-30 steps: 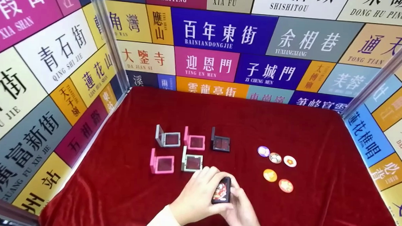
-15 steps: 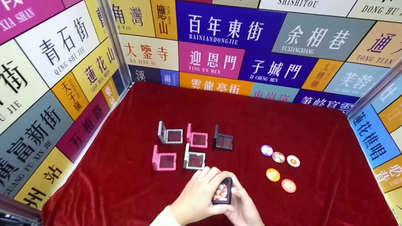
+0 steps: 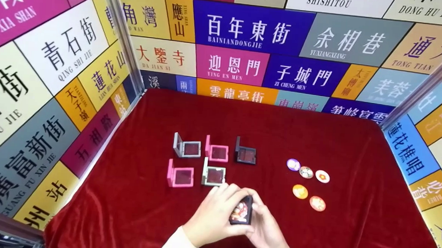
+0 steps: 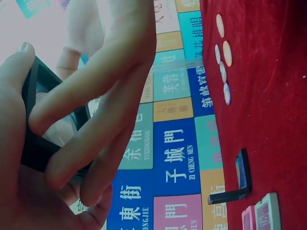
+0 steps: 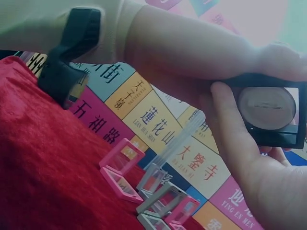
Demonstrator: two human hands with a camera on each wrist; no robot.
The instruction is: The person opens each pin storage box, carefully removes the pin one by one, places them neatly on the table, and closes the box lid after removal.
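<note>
Both hands grip a small black display case (image 3: pixel 250 212) low in the middle of the head view. A round, colourful badge (image 3: pixel 240 212) shows in its window. My left hand (image 3: pixel 213 217) wraps the case from the left, its fingers over the far edge and its thumb along the near edge. From the right, my right hand (image 3: pixel 270 230) supports it, the palm partly behind the case. In the right wrist view the badge's plain round back (image 5: pixel 266 115) with a pin bar is visible inside the black frame (image 5: pixel 273 139).
Several display cases stand with lids up: grey (image 3: pixel 178 145), pink (image 3: pixel 208 148), black (image 3: pixel 238 148), another pink (image 3: pixel 170 173) and pale green (image 3: pixel 205 171). To the right lie several round badges, including purple (image 3: pixel 293 165) and orange (image 3: pixel 300 191). Sign-printed walls (image 3: pixel 248 31) enclose the red cloth (image 3: pixel 155 219).
The head view has shifted slightly. Both hands keep hold of the black case, which has moved a touch to the left and tilted a little since half a second ago.
</note>
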